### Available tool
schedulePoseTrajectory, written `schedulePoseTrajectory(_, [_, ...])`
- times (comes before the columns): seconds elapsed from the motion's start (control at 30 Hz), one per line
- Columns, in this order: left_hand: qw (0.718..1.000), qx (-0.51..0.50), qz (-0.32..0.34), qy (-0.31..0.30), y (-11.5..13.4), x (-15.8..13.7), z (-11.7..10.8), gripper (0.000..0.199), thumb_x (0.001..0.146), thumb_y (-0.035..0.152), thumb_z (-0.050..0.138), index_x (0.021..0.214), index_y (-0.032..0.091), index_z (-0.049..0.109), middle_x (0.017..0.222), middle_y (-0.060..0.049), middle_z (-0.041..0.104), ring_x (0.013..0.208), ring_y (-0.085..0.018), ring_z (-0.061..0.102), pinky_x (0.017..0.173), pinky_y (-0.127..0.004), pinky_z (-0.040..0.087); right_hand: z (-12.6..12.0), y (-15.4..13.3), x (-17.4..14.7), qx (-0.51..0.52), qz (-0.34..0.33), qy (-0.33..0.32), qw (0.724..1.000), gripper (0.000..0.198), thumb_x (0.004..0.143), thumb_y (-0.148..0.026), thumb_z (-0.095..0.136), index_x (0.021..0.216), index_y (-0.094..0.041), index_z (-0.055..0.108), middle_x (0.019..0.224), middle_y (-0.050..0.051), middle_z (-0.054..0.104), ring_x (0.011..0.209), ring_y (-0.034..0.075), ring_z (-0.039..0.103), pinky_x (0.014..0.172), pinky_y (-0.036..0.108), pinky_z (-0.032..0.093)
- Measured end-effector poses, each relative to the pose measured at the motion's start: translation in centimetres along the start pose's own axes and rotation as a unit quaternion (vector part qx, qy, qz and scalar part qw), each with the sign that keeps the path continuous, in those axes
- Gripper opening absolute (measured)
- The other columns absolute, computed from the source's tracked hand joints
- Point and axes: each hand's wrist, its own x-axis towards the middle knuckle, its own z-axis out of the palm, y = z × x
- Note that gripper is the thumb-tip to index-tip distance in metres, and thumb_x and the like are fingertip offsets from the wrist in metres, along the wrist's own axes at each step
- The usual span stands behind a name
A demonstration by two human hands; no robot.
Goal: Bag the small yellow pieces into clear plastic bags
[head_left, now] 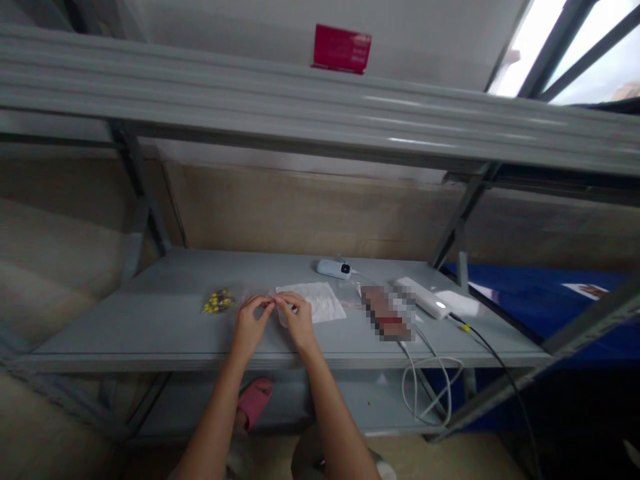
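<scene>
My left hand (pixel 250 323) and my right hand (pixel 300 321) meet above the grey shelf, fingertips pinched together. Whatever small thing they hold between them is too hidden to name. A white, crinkled sheet or flat bag (pixel 320 303) lies under and to the right of my right hand. Left of my left hand sits a small heap of yellow and dark little pieces (pixel 219 301), apart from the fingers.
On the grey shelf (pixel 165 313), a pale-blue device (pixel 333 269) lies at the back. To the right are a blurred-out flat object (pixel 383 313), a white power strip (pixel 423 298) and looped white cable (pixel 406 387). A metal beam (pixel 250 100) crosses above.
</scene>
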Motion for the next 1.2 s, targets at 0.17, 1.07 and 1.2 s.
schedulePoseTrajectory(0.17, [0.998,-0.040,-0.053,0.011,-0.1,0.2,-0.5,0.021,0.075,0.037,0.055,0.071,0.017,0.060,0.070,-0.002,0.065,0.069,-0.017,0.059,0.071,-0.029,0.047,0.1,0.0,-0.3,-0.009,0.024,0.036,0.999,0.022,0.080,-0.030,0.056,0.096,-0.021,0.068,0.097,0.005,0.067,0.076,0.014,0.059,0.067,0.024,0.045])
schedulePoseTrajectory(1.07, [0.978,0.178,0.089,-0.063,1.2,-0.4,-1.0,0.019,0.084,0.022,0.045,0.069,0.018,0.055,0.068,-0.002,0.057,0.069,-0.017,0.054,0.068,-0.028,0.040,-1.5,0.0,-0.3,-0.232,-0.022,-0.067,0.970,0.021,0.083,-0.031,0.052,0.079,-0.021,0.071,0.078,0.002,0.070,0.065,0.013,0.060,0.064,0.023,0.040])
schedulePoseTrajectory(1.2, [0.958,0.258,0.115,-0.049,1.7,-0.5,-1.0,0.019,0.083,0.020,0.044,0.066,0.019,0.052,0.067,-0.003,0.057,0.071,-0.018,0.054,0.071,-0.030,0.037,-1.3,-0.1,-0.3,-0.259,-0.029,-0.078,0.962,0.019,0.082,-0.027,0.053,0.079,-0.021,0.070,0.079,0.002,0.070,0.066,0.013,0.060,0.066,0.023,0.039])
